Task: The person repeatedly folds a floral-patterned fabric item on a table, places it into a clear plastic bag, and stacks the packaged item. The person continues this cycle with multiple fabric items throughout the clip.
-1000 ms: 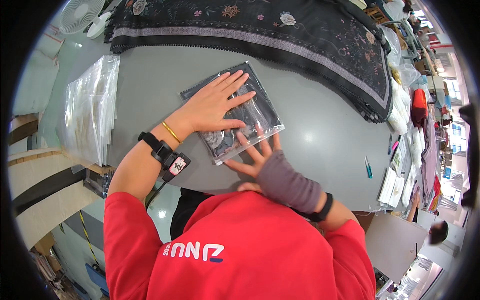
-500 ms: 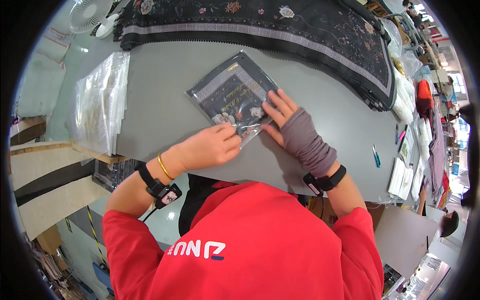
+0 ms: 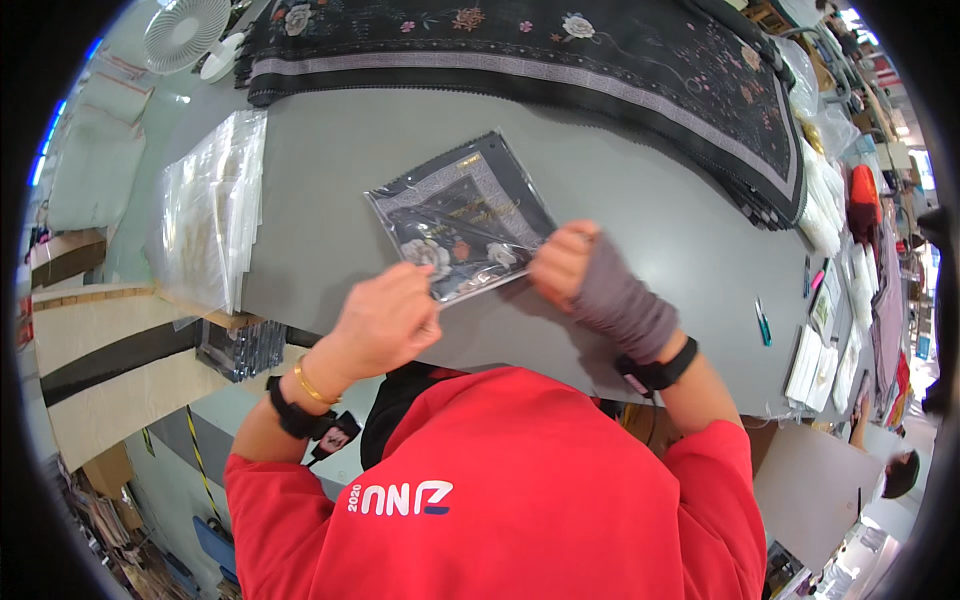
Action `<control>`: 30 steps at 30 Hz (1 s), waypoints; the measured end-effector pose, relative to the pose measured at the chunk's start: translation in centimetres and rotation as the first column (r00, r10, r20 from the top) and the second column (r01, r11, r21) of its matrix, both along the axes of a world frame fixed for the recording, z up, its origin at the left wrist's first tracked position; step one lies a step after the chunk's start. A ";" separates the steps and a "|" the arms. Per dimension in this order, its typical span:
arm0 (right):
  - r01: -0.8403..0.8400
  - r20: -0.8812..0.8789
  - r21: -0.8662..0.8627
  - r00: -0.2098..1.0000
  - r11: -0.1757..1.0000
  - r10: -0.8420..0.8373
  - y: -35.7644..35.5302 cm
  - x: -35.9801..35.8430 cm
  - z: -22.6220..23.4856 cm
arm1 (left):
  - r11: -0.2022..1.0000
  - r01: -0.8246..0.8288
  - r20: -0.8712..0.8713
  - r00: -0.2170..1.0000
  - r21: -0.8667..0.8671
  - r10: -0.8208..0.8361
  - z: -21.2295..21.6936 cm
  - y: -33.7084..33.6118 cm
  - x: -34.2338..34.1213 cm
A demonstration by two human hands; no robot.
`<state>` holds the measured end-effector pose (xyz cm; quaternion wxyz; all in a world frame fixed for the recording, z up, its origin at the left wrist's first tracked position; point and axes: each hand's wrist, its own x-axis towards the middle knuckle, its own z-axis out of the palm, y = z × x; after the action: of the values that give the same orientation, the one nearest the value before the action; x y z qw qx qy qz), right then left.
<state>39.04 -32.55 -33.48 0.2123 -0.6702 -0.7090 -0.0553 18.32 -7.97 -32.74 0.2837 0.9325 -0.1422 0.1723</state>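
Note:
A folded black floral scarf in a clear plastic bag (image 3: pixel 455 215) lies tilted on the grey table in front of me, its near edge slightly raised. My left hand (image 3: pixel 385 318) is closed on the near left corner of the bag. Opposite it, my right hand (image 3: pixel 565 265), in a grey wrist sleeve, has its fingers curled tight on the right corner. Light glints off creases in the plastic between the two hands. The fingertips of both hands are partly hidden.
Black floral fabric (image 3: pixel 520 50) is spread along the table's far side. Clear plastic bags (image 3: pixel 205 215) lie stacked at the left edge, with packaged items (image 3: pixel 240 348) on a lower shelf. Teal thread snips (image 3: pixel 763 322) and a pink marker (image 3: pixel 817 279) lie right. A fan (image 3: pixel 186 35) stands far left.
My right hand has gone from spread flat on the bag to closed on its corner. The left hand has moved left and nearer to me, and the bag has turned slightly.

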 end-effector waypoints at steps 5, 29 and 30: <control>0.161 -0.411 -0.052 0.896 0.986 -0.168 -1.7 -0.7 5.3 | 0.978 -0.112 0.223 0.963 -0.177 0.150 9.4 3.9 2.3; -0.377 -0.147 -0.246 0.925 0.893 0.350 18.1 -14.5 -3.9 | -0.359 -0.679 -0.738 0.673 -0.641 0.045 -12.4 -6.5 -21.8; -0.472 -0.174 -0.195 0.879 0.860 0.443 18.4 -15.4 -3.6 | -0.512 -0.364 -0.496 0.856 -0.778 0.146 -12.5 -7.0 -22.4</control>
<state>23.65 -14.15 -37.12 0.1831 -0.5045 -0.8350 0.1213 -4.12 -14.95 -45.23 0.8771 0.2692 0.3347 0.2149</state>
